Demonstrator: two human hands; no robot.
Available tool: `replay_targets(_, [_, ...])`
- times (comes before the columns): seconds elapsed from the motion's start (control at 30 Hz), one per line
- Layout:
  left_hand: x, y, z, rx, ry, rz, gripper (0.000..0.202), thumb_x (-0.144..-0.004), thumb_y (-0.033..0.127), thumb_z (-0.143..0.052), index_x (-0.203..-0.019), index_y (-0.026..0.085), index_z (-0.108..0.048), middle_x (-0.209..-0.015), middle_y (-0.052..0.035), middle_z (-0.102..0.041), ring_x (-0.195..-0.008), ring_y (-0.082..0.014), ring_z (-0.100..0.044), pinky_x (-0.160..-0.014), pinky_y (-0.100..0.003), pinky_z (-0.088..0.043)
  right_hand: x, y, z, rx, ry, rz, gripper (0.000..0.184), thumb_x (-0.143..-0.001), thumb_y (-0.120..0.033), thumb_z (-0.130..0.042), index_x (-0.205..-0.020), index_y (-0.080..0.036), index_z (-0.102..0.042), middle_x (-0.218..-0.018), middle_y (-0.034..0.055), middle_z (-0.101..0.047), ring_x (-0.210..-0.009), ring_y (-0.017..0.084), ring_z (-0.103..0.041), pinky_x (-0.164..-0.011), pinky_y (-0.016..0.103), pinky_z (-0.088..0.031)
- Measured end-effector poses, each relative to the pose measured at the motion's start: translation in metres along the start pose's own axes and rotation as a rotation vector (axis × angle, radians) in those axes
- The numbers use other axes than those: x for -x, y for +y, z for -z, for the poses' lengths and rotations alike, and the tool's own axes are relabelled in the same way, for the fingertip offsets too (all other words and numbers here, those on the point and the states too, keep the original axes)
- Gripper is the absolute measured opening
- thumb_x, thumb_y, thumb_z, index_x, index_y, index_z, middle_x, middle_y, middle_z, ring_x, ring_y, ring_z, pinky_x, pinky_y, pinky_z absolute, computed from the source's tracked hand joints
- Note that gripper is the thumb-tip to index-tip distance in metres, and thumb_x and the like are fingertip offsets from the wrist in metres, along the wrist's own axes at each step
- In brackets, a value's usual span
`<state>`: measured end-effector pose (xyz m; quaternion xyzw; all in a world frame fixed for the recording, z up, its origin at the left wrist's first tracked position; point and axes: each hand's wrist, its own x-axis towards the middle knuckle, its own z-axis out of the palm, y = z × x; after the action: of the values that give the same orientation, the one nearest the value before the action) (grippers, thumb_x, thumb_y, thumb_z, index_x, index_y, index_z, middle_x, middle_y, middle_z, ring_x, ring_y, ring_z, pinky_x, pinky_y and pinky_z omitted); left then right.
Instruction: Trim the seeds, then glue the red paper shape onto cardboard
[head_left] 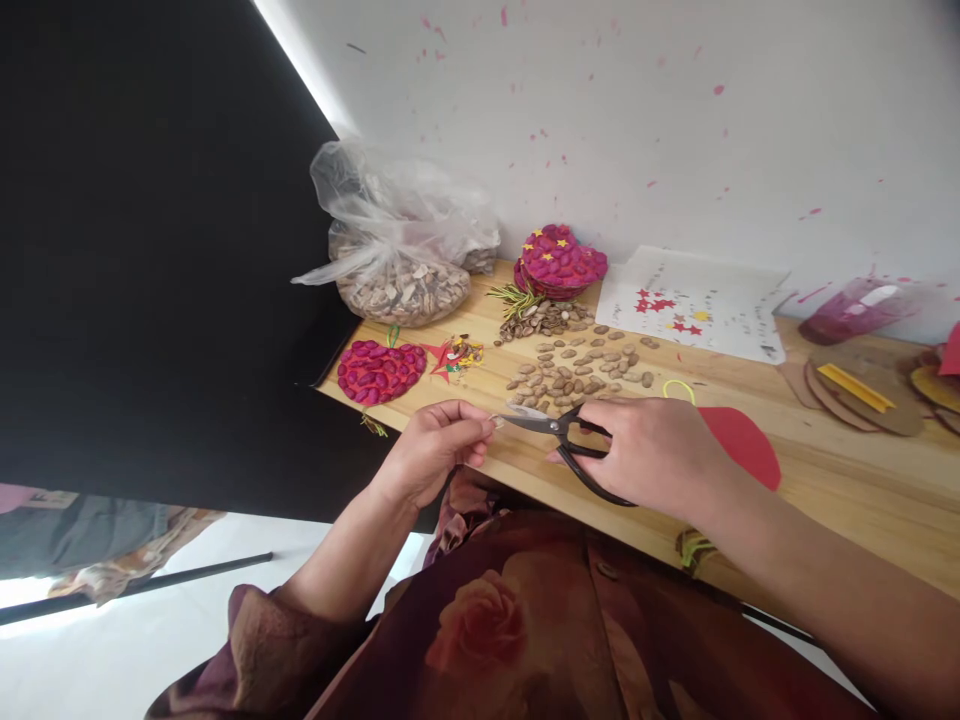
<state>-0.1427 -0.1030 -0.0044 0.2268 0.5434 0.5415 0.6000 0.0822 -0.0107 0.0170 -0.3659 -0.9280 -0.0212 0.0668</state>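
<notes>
My left hand (455, 440) pinches a small pale piece of shell (496, 423) between thumb and fingers. Black-handled scissors (559, 427) are in my right hand (645, 445), their blades slightly apart and the tips at the piece of shell. Beyond the blades, loose brown nut shells (581, 375), probably peanut, lie scattered on the wooden table (832, 490). A red card shape (742, 440) with a yellow loop is partly hidden under my right hand and forearm. Left of the shells rests a heart-shaped ornament (381, 370) covered in magenta shells, with a green loop and a tassel.
A clear plastic bag of shells (401, 285) stands at the back left. Stacked magenta ornaments (559, 260) sit by the wall, near a paper sheet (697, 300) with small stars. Rightward are a stained plastic cup (855, 310) and cardboard discs (870, 390).
</notes>
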Motion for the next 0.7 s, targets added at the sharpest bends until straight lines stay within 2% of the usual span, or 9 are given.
replay_targets(0.13, [-0.0017,-0.0021,-0.0019,-0.009,-0.011,0.000,0.025,-0.062,0.026,-0.087,-0.071,0.011,-0.068,-0.064,-0.0017,-0.065,-0.051,-0.0062,-0.055,-0.049,-0.016,-0.046,0.0038,-0.0030,0.0001,0.021,0.057,0.051,0.041,-0.085,-0.061,-0.057,-0.078,-0.021,-0.065,-0.075,0.0030,-0.072,-0.072,0.020,-0.067,-0.062,0.032,-0.034])
replay_targets(0.27, [-0.0016,-0.0032,-0.0037,-0.006,-0.022,0.015,0.024,-0.062,0.024,-0.086,-0.071,0.011,-0.068,-0.063,-0.0017,-0.065,-0.051,-0.0061,-0.054,-0.048,-0.016,-0.046,0.0035,-0.0056,0.0013,0.067,0.070,0.076,0.036,-0.086,-0.054,-0.058,-0.079,-0.020,-0.065,-0.075,0.0042,-0.072,-0.072,0.020,-0.067,-0.063,0.033,-0.035])
replay_targets(0.57, [-0.0028,-0.0049,-0.0031,0.009,-0.035,0.034,0.022,-0.064,0.023,-0.085,-0.071,0.011,-0.068,-0.063,-0.0017,-0.065,-0.051,-0.0057,-0.054,-0.049,-0.016,-0.046,0.0012,-0.0054,0.0024,0.043,0.053,0.073,0.035,-0.086,-0.054,-0.059,-0.076,-0.021,-0.066,-0.070,0.0039,-0.071,-0.067,0.020,-0.065,-0.058,0.033,-0.032])
replay_targets(0.7, [-0.0037,-0.0068,-0.0034,0.017,-0.052,0.044,0.022,-0.065,0.023,-0.085,-0.071,0.011,-0.068,-0.063,-0.0014,-0.065,-0.051,-0.0057,-0.054,-0.050,-0.016,-0.045,0.0007,-0.0008,0.0010,0.049,-0.006,0.076,0.030,-0.085,-0.050,-0.063,-0.075,-0.021,-0.065,-0.067,0.0025,-0.070,-0.063,0.017,-0.062,-0.056,0.032,-0.027])
